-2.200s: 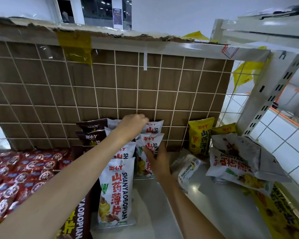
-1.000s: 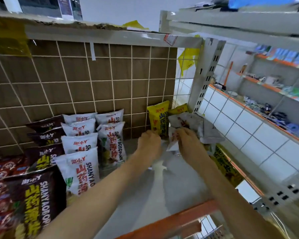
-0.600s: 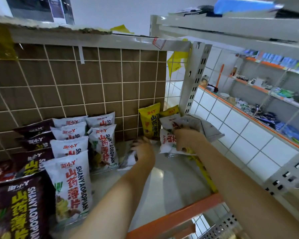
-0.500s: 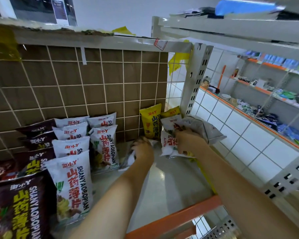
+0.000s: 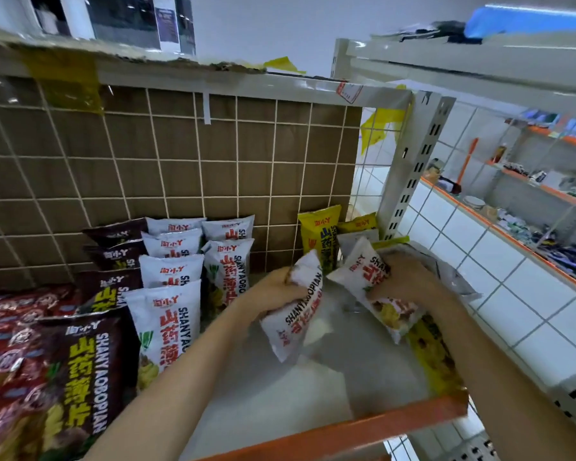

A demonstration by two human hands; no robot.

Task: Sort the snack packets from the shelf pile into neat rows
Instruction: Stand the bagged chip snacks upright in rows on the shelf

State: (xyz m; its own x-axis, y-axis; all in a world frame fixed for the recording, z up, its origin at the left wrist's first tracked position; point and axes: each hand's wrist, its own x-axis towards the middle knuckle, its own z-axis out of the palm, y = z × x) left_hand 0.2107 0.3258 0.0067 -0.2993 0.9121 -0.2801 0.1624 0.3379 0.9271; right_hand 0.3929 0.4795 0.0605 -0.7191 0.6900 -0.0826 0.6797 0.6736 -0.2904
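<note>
My left hand (image 5: 273,292) grips a white snack packet (image 5: 295,314) by its upper end, lifted over the shelf floor (image 5: 280,394). My right hand (image 5: 403,277) holds a second white packet (image 5: 376,294) at the pile on the right. Beneath and behind it lie a silver-backed packet (image 5: 446,274) and a yellow packet (image 5: 433,354) flat along the right edge. Two rows of white packets (image 5: 170,277) stand at the left-centre, with a row of dark brown packets (image 5: 113,257) beside them. Yellow packets (image 5: 320,234) stand against the back grid.
A brown gridded back panel (image 5: 180,161) closes the shelf. Red packets (image 5: 10,327) fill the far left. An orange rail (image 5: 346,427) edges the shelf front. A white slotted upright (image 5: 409,168) stands at the right, with a tiled wall and other shelves beyond.
Both hands left the white rows and reached the right-hand pile. My left hand picked up one white packet and lifted it; my right hand took hold of another from the pile.
</note>
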